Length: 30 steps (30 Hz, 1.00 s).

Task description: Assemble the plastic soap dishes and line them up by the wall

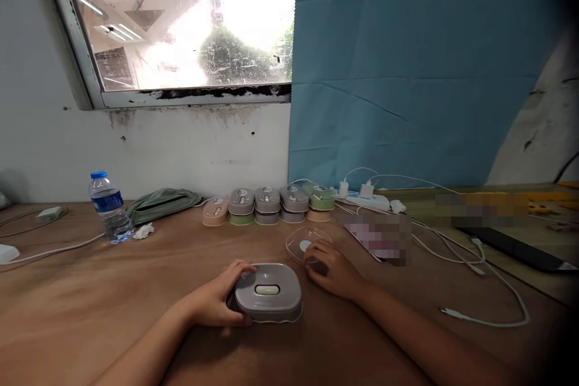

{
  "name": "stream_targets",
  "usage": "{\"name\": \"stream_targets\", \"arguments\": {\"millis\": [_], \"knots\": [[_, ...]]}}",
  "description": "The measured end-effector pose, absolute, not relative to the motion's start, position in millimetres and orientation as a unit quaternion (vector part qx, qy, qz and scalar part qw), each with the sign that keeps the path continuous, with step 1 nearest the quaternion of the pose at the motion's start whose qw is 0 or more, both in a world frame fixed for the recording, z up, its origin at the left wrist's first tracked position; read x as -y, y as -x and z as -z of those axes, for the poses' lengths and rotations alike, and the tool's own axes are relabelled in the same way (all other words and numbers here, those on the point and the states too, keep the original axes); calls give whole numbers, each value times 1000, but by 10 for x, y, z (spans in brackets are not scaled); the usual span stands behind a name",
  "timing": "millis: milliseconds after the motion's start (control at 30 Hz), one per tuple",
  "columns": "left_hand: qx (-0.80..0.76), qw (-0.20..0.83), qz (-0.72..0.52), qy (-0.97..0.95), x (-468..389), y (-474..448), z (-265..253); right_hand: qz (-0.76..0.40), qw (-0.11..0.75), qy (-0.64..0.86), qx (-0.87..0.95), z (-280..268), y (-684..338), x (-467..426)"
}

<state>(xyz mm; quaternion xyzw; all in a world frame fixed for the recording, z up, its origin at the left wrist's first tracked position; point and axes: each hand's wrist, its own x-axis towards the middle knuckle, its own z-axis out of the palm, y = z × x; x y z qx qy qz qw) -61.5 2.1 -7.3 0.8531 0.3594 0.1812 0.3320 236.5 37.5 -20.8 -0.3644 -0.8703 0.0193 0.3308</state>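
A grey oval-cornered box (268, 307) with a pale oblong piece in the middle of its lid sits on the brown table in front of me. My left hand (224, 295) grips its left side, thumb low at the front and fingers on the lid's top edge. Beyond the box to the right lies a thin clear plastic cover (296, 242) with a white round spot. My right hand (332, 268) has its curled fingers on the near right edge of that cover, partly hiding it.
Along the wall stand stacked small boxes (266, 199) in grey, green and peach. A water bottle (110, 211) and a green pouch (165, 204) are at the left. White cables (452, 247), a power strip (364, 199) and a blurred phone-like item (375, 241) lie to the right.
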Motion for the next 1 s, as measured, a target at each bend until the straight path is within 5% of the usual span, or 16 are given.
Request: {"name": "stream_targets", "arguments": {"millis": [300, 433, 533, 633, 1000], "knots": [[-396, 279, -180, -856, -32, 558, 165, -62, 282, 429, 856, 251, -2366, -405], [-397, 235, -216, -861, -46, 520, 223, -118, 450, 432, 772, 215, -2343, -343], [-394, 227, -229, -861, -58, 521, 236, -242, 594, 393, 659, 201, -2298, -304], [-388, 205, -246, -864, -61, 530, 230, -386, 650, 343, 558, 206, -2220, -279], [-348, 160, -298, -874, 40, 456, 102, -615, 569, 308, 451, 257, -2092, -247]]}}
